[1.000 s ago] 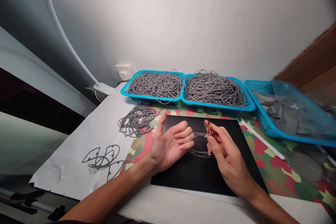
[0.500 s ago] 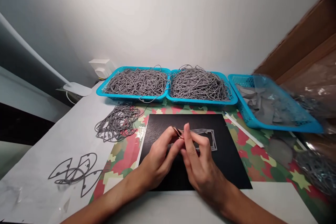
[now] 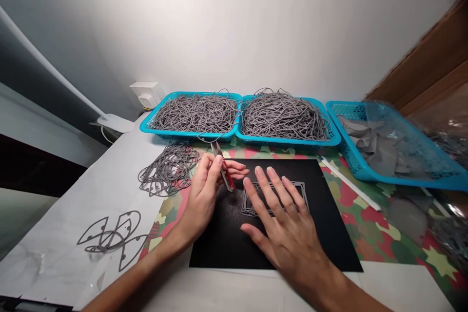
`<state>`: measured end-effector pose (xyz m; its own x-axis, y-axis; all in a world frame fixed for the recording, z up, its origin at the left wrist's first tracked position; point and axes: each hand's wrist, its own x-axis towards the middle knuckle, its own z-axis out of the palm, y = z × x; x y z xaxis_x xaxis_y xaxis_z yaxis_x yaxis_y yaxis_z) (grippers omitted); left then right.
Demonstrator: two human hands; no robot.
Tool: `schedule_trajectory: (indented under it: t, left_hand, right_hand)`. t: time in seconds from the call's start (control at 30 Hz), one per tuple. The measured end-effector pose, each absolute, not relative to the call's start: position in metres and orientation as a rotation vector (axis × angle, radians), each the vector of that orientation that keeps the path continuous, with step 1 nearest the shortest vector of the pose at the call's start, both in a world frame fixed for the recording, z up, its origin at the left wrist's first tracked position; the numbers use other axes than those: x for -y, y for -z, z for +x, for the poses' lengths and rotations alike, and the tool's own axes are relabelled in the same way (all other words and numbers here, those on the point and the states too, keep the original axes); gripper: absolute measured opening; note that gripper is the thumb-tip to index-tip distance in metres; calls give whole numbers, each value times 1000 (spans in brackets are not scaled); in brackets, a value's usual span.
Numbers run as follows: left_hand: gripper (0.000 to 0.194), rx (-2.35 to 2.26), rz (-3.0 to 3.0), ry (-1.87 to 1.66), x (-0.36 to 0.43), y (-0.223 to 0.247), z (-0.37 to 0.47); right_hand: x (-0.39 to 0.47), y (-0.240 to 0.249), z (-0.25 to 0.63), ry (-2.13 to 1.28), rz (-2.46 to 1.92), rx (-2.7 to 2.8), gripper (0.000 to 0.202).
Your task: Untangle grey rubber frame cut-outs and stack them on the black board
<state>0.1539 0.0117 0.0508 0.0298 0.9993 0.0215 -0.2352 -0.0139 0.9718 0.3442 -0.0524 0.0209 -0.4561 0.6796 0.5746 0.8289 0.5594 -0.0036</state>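
My left hand [image 3: 209, 183] holds a pair of red-handled thread snips [image 3: 227, 175] between thumb and fingers, blades pointing up and away. Spread flat, my right hand [image 3: 283, 209] is over thin grey rectangular frames [image 3: 249, 210] on a black mat [image 3: 219, 248]; its palm and fingers partly hide them. Whether the fingertips touch the frames I cannot tell. The rectangles lie loosely stacked, with slightly skewed edges.
Two blue baskets [image 3: 190, 134] [image 3: 288, 142] heaped with grey strips stand at the back. Another blue basket [image 3: 369, 175] at right holds grey pieces. Left lie a tangled grey pile [image 3: 166, 170] and curved grey outlines [image 3: 109, 241]. A white strip [image 3: 351, 184] lies right of the mat.
My hands were together over the mat; now they are apart. The left has moved left with the snips, now plainly visible, and the right has spread open over the rectangles.
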Motion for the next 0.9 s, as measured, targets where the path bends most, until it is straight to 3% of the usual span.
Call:
schedule_trajectory:
  t: [0.53, 0.9]
  left_hand:
    - [39, -943, 1031, -1221, -1, -48, 163]
    - [38, -898, 1061, -1175, -6, -45, 164]
  right_hand:
    - [53, -21, 343, 380, -1256, 2279, 64]
    - [51, -19, 348, -52, -1241, 2199, 66]
